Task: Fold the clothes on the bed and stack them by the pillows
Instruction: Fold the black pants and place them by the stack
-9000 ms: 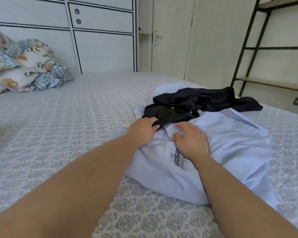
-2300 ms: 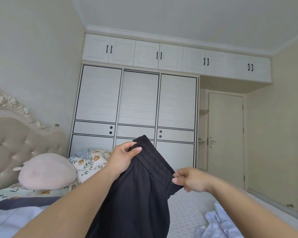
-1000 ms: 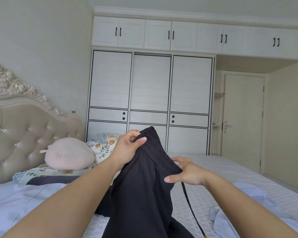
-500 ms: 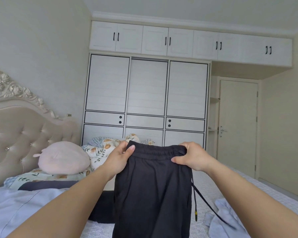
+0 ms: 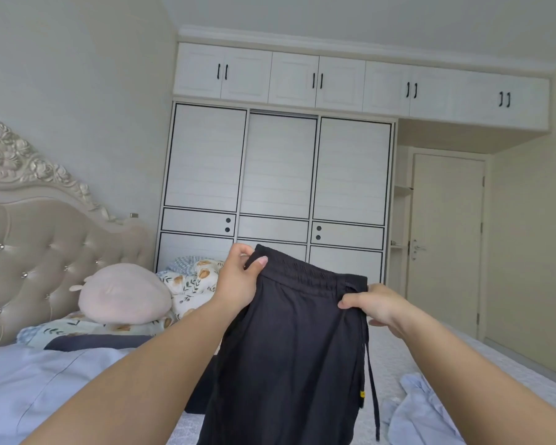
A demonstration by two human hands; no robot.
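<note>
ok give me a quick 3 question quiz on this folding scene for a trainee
1. True or false: both hands hold the black pants up by the waistband.
2. Which hand has its grip at the higher end of the waistband? A) left hand B) right hand
3. Fill in: the crumpled light blue garment lies on the bed to the person's ____.

Key
1. True: each hand pinches one end of the waistband, and the pants hang down.
2. A: the left hand is raised above the right.
3. Right: it sits by the lower right edge, under the right forearm.
</note>
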